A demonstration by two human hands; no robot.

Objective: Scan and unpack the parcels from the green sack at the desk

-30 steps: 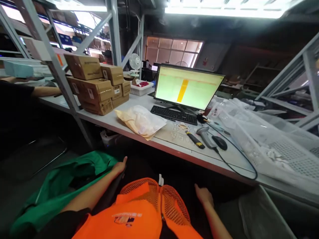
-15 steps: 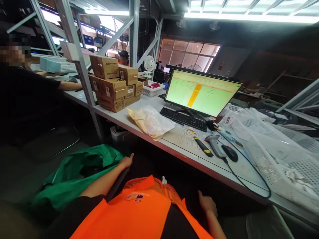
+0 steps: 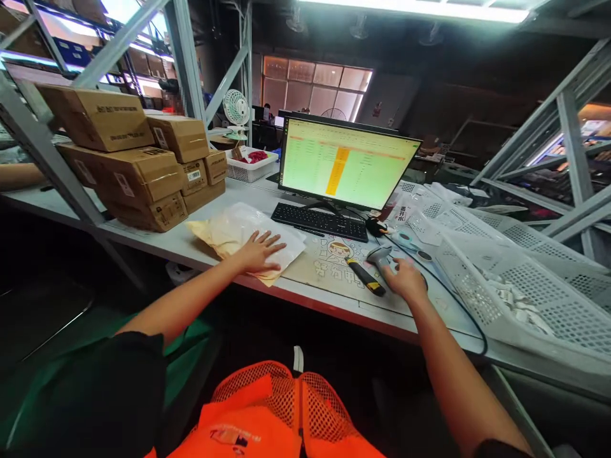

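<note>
Head view: your left hand (image 3: 260, 251) lies flat, fingers spread wide, on the pale bagged packet (image 3: 224, 230) just left of the keyboard (image 3: 319, 221), pressing rather than gripping it; the packet rests on the table (image 3: 157, 240), unopened as far as can be seen. Your right hand (image 3: 405, 281) is curled over the handle of the barcode scanner (image 3: 378, 256) right of the keyboard and nearer you, beside a yellow-and-black utility knife (image 3: 365, 277); whether the fingers close round it cannot be told. Judgement: both items contacted, neither lifted off the table, knife untouched.
</note>
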